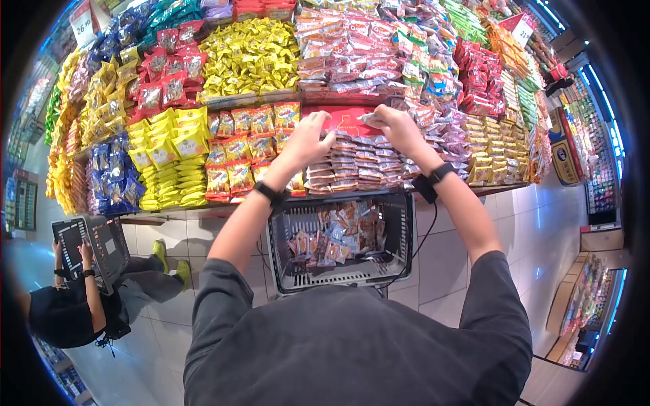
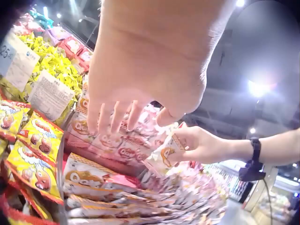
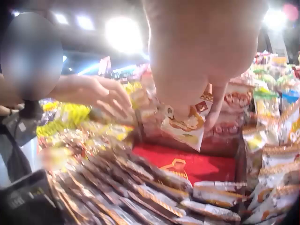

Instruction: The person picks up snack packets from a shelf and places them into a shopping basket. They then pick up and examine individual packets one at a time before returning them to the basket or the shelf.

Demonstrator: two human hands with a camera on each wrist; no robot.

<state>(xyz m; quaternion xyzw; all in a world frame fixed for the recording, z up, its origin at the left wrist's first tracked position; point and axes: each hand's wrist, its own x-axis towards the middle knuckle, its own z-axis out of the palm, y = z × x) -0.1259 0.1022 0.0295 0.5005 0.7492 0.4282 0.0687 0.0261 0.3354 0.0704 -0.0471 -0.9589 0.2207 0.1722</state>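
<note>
My right hand pinches a small white and orange snack packet above the back of a display bin. Bare red bin floor shows beneath it, printed with a yellow outline. In front of this patch, rows of matching packets stand tightly lined up. My left hand hovers at the bin's left side with nothing in its grasp. In the left wrist view, its fingers hang extended and slightly spread, beside one packet leaning at the end of the row.
Below the display edge sits a dark basket holding loose snack packets. Yellow and red packets fill the bin to the left, purple-white ones lie right. At lower left, another person holds a grey crate.
</note>
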